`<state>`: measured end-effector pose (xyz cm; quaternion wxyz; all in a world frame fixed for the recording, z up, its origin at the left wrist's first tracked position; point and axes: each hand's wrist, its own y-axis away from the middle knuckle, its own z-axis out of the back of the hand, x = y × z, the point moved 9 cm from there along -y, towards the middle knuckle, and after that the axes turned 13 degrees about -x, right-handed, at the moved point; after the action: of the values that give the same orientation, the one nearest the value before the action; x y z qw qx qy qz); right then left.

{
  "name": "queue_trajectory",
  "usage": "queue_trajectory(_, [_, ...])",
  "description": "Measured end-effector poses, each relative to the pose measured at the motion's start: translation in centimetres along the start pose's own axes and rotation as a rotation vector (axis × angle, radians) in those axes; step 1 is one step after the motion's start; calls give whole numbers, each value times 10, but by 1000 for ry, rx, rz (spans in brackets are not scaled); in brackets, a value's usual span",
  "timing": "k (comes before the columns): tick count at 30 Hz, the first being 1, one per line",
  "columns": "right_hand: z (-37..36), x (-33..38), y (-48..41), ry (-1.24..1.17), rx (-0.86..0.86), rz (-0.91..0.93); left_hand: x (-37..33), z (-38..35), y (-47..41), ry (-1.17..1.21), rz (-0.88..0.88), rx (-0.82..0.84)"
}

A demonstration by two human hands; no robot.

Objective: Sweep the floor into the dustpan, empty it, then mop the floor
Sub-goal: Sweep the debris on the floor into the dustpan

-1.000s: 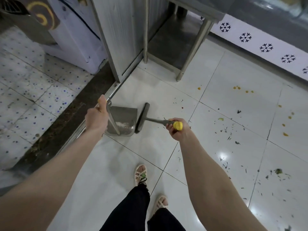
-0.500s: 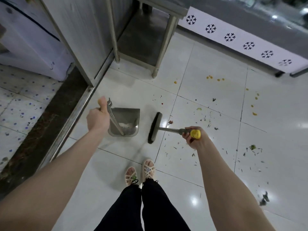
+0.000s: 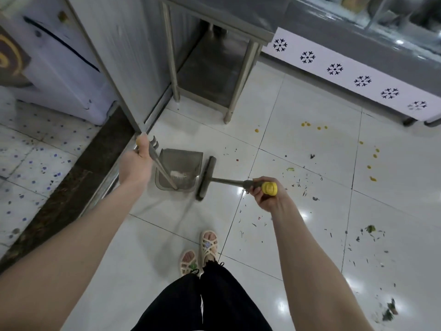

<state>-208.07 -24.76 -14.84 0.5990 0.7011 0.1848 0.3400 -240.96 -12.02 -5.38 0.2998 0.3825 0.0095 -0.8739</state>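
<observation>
Now your left hand (image 3: 134, 164) is gripping the handle of the dustpan (image 3: 188, 161), which is sitting at its 3 o'clock. Your right hand (image 3: 266, 195) is clutching the broom (image 3: 205, 176), whose head is lying just beside the pan, at 9 o'clock.

Dim, glare spots, blurred wide-angle edges

Glossy white tile floor (image 3: 298, 144); grey metal dustpan (image 3: 181, 163); brushed steel table leg (image 3: 243, 77)
</observation>
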Motion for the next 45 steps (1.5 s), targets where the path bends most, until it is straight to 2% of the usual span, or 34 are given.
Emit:
queue_trajectory(6, [-55, -21, -20, -45, 95, -78, -2, 15, -22, 4, 13, -35])
queue_trajectory(11, [-63, -29, -33, -17, 41, -63, 2, 9, -18, 21, 30, -43])
queue_trajectory(20, [22, 10, -28, 76, -60, -23, -3, -36, 6, -41, 9, 39])
queue_trajectory(25, [67, 13, -23, -17, -151, 13, -3, -53, 19, -54, -11, 30])
queue_trajectory(30, [89, 22, -17, -58, -207, 58, -2, -74, 27, -2, 9, 101])
queue_trajectory(37, [72, 62, -6, -121, -147, 114, -20, -81, 20, 3, -9, 117])
queue_trajectory(45, [6, 98, -14, -85, -20, 107, -56, -74, -11, -13, -5, 65])
